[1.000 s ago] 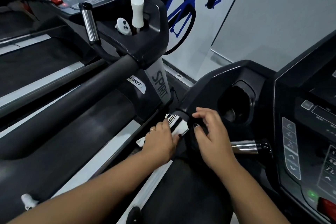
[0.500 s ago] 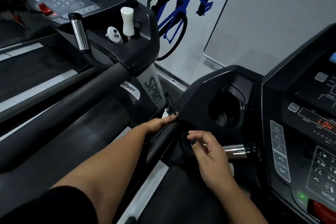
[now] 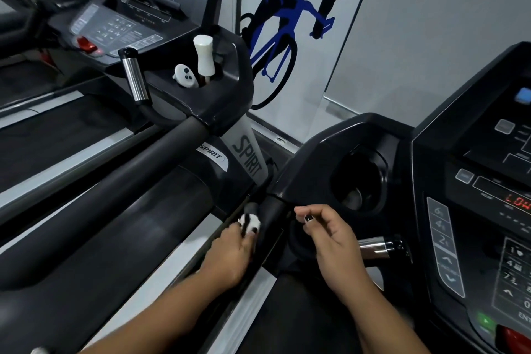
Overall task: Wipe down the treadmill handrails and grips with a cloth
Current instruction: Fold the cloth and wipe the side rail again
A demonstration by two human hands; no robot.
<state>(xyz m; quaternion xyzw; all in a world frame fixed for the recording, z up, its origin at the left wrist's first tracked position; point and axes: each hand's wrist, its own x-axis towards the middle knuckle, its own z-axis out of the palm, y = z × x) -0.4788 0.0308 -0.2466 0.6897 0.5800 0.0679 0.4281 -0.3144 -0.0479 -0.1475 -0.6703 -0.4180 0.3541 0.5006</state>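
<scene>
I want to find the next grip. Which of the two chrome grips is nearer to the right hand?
The chrome grip beside the right hand, on the near treadmill. The other chrome grip stands far away, on the neighbouring treadmill.

**A:** What can't be made out?

**B:** Most of the cloth [image 3: 249,223] is hidden: only a bunched white-and-dark scrap shows past the left hand [image 3: 230,253], which is motion-blurred, so its grip is unclear. The handrail [image 3: 268,220] vanishes beneath both hands toward six o'clock.

**A:** And the right side?

**B:** The right hand [image 3: 334,241] covers the inner end of a chrome grip [image 3: 373,247]. The console [image 3: 471,210] is cut off at the three o'clock edge; its red display shows only "LOW", and the keypad labels are too small to read. Both forearms run off the bottom edge.
</scene>
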